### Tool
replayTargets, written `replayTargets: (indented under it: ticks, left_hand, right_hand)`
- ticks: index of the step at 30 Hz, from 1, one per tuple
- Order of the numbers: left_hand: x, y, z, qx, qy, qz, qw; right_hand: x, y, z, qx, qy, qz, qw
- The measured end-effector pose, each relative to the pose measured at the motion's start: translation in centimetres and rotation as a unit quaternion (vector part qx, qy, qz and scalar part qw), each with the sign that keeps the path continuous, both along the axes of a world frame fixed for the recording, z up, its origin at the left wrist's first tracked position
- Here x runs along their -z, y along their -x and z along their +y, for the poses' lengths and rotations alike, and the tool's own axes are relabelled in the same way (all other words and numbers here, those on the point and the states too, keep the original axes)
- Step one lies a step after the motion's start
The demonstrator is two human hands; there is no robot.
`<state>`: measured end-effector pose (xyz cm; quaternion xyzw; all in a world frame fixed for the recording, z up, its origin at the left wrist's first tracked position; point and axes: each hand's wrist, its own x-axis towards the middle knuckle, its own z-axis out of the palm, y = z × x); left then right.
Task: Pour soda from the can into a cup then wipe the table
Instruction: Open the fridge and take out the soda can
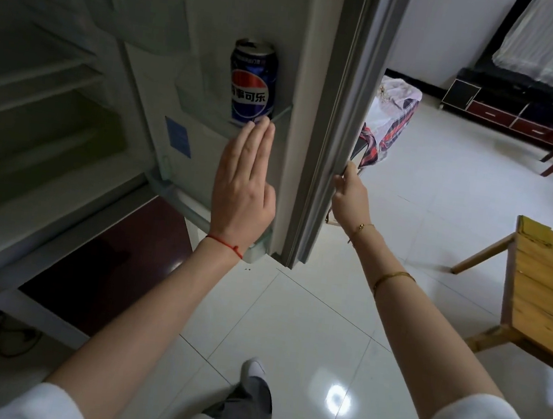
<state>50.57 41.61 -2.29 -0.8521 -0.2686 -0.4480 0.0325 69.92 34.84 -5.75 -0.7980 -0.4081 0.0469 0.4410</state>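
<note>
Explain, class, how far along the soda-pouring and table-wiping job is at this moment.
Done: the fridge door is open, held at its edge by the right hand. In hand: the left hand, flat and open, reaches for the soda can standing on the door shelf, not yet gripping it. Left: taking the can, pouring and wiping; no cup or cloth shows.

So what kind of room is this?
Probably a home, a kitchen corner opening onto a living room: an open fridge with a soda can on its door shelf, a wooden table, and a TV cabinet across the tiled floor.
</note>
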Motion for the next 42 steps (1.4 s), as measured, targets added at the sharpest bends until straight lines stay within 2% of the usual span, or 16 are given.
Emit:
replayTargets:
  ticks: [17, 33, 37, 42]
  left_hand:
    - [-0.3, -11.8, 1.8, -0.023, 0.004, -0.011, 1.0]
    - [-1.3, -20.4, 3.3, -0.122, 0.009, 0.021, 0.992]
    - [-2.4, -22.2, 3.0, -0.143, 0.029, -0.026, 0.989]
    - [-5.1, -23.3, 4.4, -0.165, 0.112, -0.186, 0.962]
  right_hand:
    - [-0.2, -12.0, 5.1, -0.007, -0.038, 0.019, 0.999]
    - [-1.3, -20.6, 9.9, -0.067, -0.039, 0.084, 0.993]
    - [-1.5, -22.5, 10.8, -0.099, -0.033, 0.11, 0.988]
    - [-1.7, -24.2, 11.2, -0.156, -0.026, 0.119, 0.98]
